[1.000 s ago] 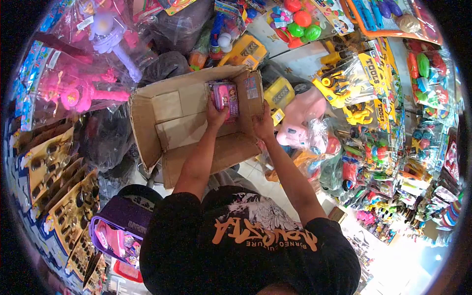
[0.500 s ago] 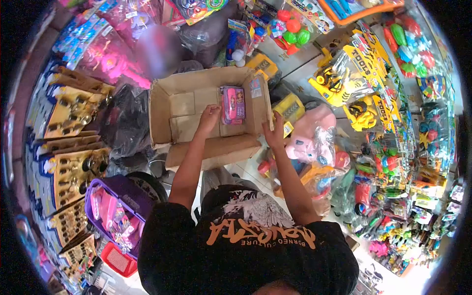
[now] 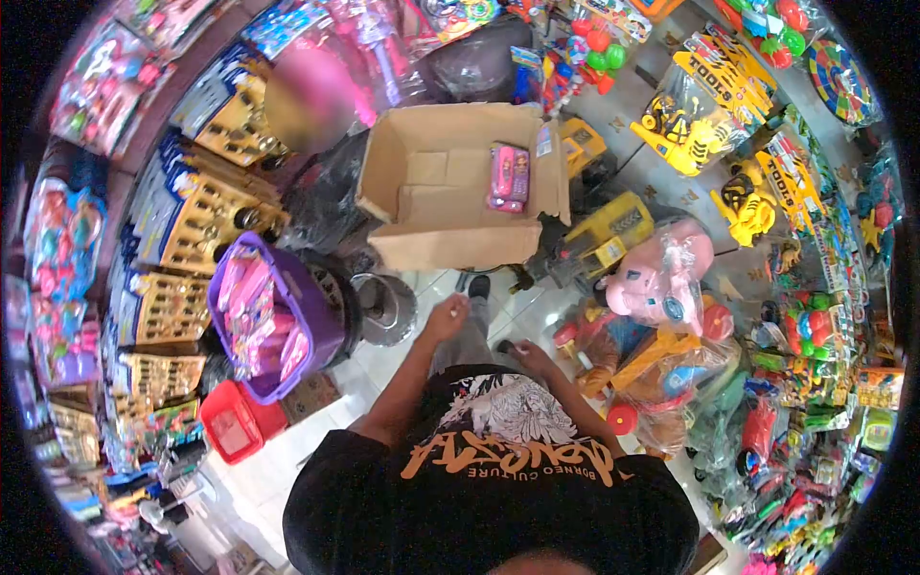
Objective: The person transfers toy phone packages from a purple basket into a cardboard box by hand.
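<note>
Tiled floor (image 3: 532,311) beneath; our left hand (image 3: 448,316) and right hand (image 3: 527,356) now withdrawn from carton (image 3: 450,241), both released, loosely curled; pink packaged toy (image 3: 509,177) lies inside, near right wall, free of our grasp.

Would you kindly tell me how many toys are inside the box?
1: the pink toy, lying towards the right side of the box. Others beneath it may be hidden.
</note>
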A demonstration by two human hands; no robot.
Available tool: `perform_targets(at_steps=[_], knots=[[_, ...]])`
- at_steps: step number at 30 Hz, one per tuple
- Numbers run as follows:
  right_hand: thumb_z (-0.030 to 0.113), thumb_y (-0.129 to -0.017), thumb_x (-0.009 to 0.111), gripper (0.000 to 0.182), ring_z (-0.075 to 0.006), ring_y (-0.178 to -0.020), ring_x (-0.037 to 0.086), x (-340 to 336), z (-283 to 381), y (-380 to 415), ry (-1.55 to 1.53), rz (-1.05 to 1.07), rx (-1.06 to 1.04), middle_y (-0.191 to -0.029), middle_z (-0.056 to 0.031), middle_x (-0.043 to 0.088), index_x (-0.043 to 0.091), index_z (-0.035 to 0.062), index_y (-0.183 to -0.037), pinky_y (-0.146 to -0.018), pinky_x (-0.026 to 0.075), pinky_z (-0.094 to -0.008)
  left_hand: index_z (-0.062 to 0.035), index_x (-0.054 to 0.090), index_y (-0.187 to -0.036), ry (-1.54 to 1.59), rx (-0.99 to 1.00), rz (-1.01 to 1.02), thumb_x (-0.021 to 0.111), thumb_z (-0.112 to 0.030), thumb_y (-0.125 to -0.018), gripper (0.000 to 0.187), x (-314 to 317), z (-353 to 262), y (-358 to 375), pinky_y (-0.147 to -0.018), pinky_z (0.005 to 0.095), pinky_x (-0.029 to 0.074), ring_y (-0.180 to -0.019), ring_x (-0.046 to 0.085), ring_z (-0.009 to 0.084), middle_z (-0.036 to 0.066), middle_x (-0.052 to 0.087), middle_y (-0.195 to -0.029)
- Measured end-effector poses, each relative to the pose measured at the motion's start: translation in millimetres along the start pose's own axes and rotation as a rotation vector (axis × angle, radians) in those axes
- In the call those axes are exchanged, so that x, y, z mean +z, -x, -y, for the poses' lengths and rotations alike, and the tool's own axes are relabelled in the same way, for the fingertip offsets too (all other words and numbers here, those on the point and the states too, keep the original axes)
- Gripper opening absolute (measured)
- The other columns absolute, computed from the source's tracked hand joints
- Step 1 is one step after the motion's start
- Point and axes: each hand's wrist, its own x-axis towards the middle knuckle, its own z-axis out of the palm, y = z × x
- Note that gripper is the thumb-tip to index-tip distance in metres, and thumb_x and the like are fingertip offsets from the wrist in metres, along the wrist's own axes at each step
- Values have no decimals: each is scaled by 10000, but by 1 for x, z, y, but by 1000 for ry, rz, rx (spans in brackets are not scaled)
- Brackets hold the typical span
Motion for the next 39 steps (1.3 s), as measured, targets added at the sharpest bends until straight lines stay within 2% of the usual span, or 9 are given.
perform_targets(at_steps=[5,12,17,21,24,26,33,36,39], knots=[[279,-871,415,383,-306,-1031,510,74,-108,24,106,219,-195,-1097,-169,567,539,36,-1139,-908,379,-374,9,563,-1092,-188,-912,163,568,-528,-732,647,24,179,95,-921,380,397,-1079,508,328,221,543,-1136],[249,-880,410,366,-293,-1126,450,74,-153,39,425,398,-439,-1185,-180,498,518,55,-1170,-933,366,-375,-42,600,-1044,-379,-391,298,531,-560,-745,602,-9,208,173,-892,376,419,-1046,538,313,185,583,-1086],[241,-833,477,323,-234,-977,519,113,-198,12,-539,414,752,-1033,-113,566,563,75,-1097,-837,407,-328,-24,548,-1107,-230,-483,146,561,-507,-755,598,-6,135,201,-780,393,472,-864,607,311,170,639,-908],[230,-834,481,264,-209,-798,528,107,-73,19,-397,394,394,-895,-87,570,591,78,-1020,-676,445,-329,-27,558,-1094,-468,37,152,518,-488,-788,554,4,218,233,-775,398,469,-866,605,307,180,629,-931],[280,-828,505,268,-203,-810,524,129,-151,-48,564,701,-186,-902,-82,569,590,92,-1000,-665,447,-354,-70,597,-1042,-107,-480,40,488,-482,-807,487,-9,194,275,-765,355,470,-835,612,275,141,635,-919],[300,-831,512,274,-199,-857,530,123,-85,-52,249,670,201,-929,-69,575,588,111,-1014,-673,443,-367,-70,613,-1000,14,-780,-6,491,-457,-806,449,-25,172,299,-739,321,470,-790,618,214,97,652,-816],[347,-842,524,302,-148,-808,528,163,34,-60,-288,212,605,-922,-41,578,574,120,-1034,-651,428,-366,-59,581,-1055,77,-248,-198,528,-352,-799,392,-37,301,374,-778,340,478,-797,621,229,109,635,-953],[271,-848,536,290,-118,-718,541,197,-24,-91,68,241,41,-844,-28,590,569,49,-1032,-595,430,-275,-22,565,-1036,134,-428,-301,559,-249,-805,324,-65,281,390,-724,331,495,-772,617,219,130,614,-985],[215,-856,538,232,-116,-713,559,220,118,-69,-86,120,337,-821,-40,601,589,36,-995,-610,456,-248,-9,564,-957,508,-629,-638,524,-241,-872,250,-108,234,387,-626,258,473,-736,605,150,88,619,-905]])
